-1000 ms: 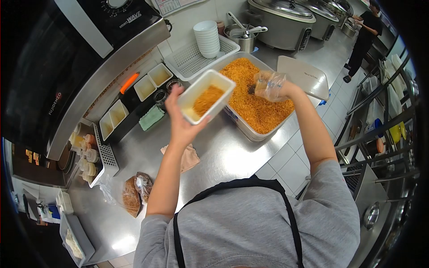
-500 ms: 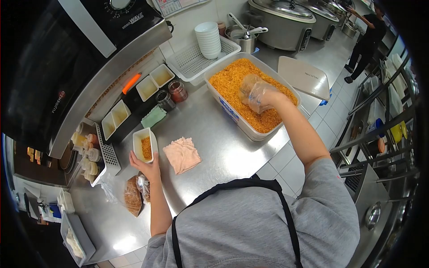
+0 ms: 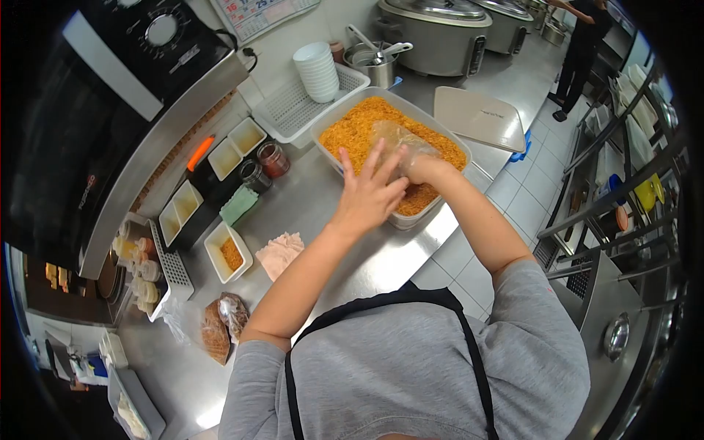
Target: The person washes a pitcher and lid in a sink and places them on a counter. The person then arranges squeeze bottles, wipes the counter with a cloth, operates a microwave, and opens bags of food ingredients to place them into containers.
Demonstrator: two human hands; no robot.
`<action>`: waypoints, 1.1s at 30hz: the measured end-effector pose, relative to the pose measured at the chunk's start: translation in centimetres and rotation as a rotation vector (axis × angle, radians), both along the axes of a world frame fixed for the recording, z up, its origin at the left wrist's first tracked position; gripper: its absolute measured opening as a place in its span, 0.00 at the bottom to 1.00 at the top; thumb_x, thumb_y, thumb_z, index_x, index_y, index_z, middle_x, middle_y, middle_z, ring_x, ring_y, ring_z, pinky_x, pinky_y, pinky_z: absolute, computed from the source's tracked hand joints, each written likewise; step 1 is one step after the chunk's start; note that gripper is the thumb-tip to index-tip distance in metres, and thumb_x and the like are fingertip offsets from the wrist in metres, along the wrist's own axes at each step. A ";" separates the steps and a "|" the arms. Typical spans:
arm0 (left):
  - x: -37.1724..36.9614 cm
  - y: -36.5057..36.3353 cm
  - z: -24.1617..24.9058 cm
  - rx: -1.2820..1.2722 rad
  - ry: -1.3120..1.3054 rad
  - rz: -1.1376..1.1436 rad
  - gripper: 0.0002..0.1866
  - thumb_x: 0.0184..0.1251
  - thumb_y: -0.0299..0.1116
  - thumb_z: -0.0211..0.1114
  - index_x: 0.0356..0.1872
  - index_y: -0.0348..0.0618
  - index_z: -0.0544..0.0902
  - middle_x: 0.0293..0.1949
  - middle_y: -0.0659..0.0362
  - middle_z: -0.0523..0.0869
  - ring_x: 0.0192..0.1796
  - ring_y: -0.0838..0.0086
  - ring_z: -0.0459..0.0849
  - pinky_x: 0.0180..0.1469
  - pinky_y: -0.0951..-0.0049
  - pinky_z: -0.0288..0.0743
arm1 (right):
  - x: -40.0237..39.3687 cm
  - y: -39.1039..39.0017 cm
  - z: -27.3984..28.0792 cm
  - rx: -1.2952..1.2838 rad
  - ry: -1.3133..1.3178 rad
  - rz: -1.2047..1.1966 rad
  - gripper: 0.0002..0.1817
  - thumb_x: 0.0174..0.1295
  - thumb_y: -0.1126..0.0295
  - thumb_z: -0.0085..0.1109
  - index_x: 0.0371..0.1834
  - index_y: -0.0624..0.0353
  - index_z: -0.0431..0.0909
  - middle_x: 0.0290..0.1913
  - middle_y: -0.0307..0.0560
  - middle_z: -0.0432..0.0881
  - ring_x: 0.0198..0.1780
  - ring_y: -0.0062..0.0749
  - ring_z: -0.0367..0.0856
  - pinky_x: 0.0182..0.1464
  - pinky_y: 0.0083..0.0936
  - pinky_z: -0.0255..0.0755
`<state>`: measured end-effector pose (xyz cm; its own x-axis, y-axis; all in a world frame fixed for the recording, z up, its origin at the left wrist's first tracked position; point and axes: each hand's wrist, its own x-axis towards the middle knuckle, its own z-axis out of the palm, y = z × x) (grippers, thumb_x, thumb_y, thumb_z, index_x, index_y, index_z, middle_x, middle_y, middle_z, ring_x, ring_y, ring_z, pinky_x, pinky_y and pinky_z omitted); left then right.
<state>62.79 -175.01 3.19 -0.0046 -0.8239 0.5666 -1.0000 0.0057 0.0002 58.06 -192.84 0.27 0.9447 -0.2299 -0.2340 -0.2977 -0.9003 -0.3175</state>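
Observation:
A large clear plastic tub (image 3: 334, 152) of orange crumbs (image 3: 357, 125) stands on the steel counter. Over its near side is my left hand (image 3: 367, 189), bare, palm down with fingers spread, fingertips overlapping the wrist end of my right hand's plastic. My right hand (image 3: 416, 163) is inside the tub at the crumbs, covered by a clear, crinkled plastic glove (image 3: 396, 137); its fingers are hidden. Left of the tub, a small white rectangular container (image 3: 217, 253) holds some orange crumbs (image 3: 232, 254). A folded pink cloth (image 3: 279, 254) lies beside that container, partly behind my left forearm.
The tub's lid (image 3: 480, 119) lies to its right. Behind stand a white basket (image 3: 290, 117) with stacked bowls (image 3: 317, 73) and rice cookers (image 3: 433, 40). Jars (image 3: 273, 159), a green cloth (image 3: 238, 205) and bagged food (image 3: 216, 331) are leftward. A person (image 3: 576, 55) stands far right.
My left hand has let go of the small white container and moved right to the tub. The container now stands on the counter. My right hand stays in the tub; the view has shifted slightly.

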 end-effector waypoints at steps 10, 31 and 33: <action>3.6 -3.0 2.1 0.036 -0.147 0.131 0.05 0.54 0.38 0.63 0.27 0.53 0.83 0.66 0.64 0.63 0.71 0.59 0.50 0.61 0.26 0.26 | -3.7 2.1 1.7 -0.060 -0.466 0.125 0.12 0.60 0.69 0.49 0.45 0.57 0.78 0.44 0.55 0.79 0.46 0.48 0.78 0.48 0.35 0.70; 4.2 -7.4 2.0 0.134 0.004 0.124 0.06 0.53 0.36 0.63 0.29 0.47 0.80 0.58 0.58 0.71 0.68 0.59 0.58 0.62 0.27 0.29 | -17.2 -31.5 -20.2 0.807 -1.318 -1.672 0.30 0.50 0.70 0.67 0.54 0.66 0.63 0.50 0.57 0.74 0.51 0.44 0.74 0.53 0.42 0.70; 4.2 -7.1 2.6 0.115 0.217 0.099 0.05 0.52 0.35 0.62 0.26 0.46 0.77 0.56 0.58 0.73 0.66 0.59 0.60 0.63 0.29 0.28 | -16.8 -33.3 -19.9 0.881 -1.485 -1.622 0.20 0.53 0.74 0.64 0.47 0.64 0.66 0.41 0.51 0.77 0.41 0.39 0.78 0.40 0.35 0.76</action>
<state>66.99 -182.13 5.76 0.1910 -0.8735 0.4478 -0.9721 -0.1049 0.2099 41.23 -226.15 -19.63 -0.2656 -0.9313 -0.2492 0.3505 0.1475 -0.9249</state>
